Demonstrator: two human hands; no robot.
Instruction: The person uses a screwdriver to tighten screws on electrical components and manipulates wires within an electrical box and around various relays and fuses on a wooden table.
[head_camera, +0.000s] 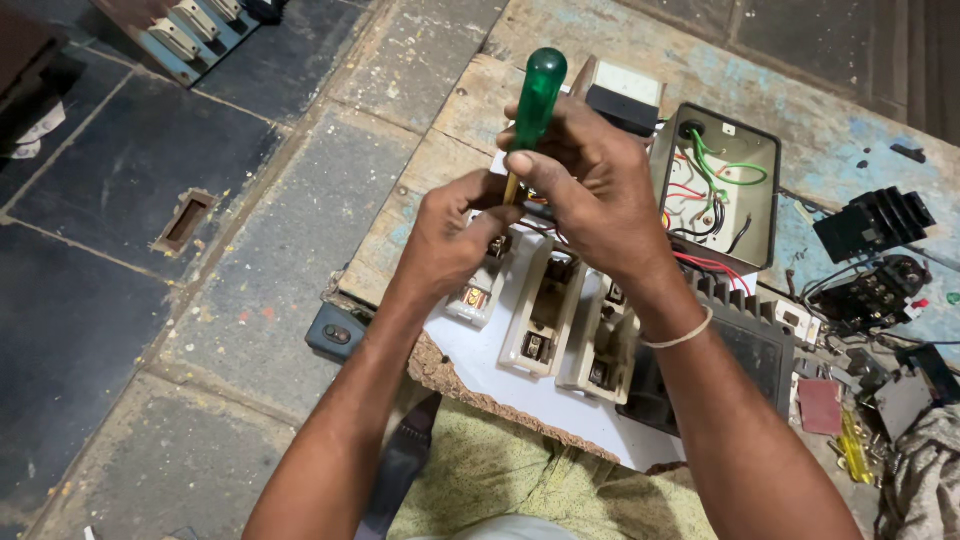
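My right hand grips a screwdriver with a green translucent handle, held upright with its shaft pointing down at a white board of cream switch units. My left hand rests on the left switch unit, fingers curled around the shaft near its tip. The tip itself is hidden behind my hands. A pale band circles my right wrist.
An open metal box with red, green and black wires lies behind the board. Black parts and small tools lie at right. A second switch panel sits top left on the stone floor.
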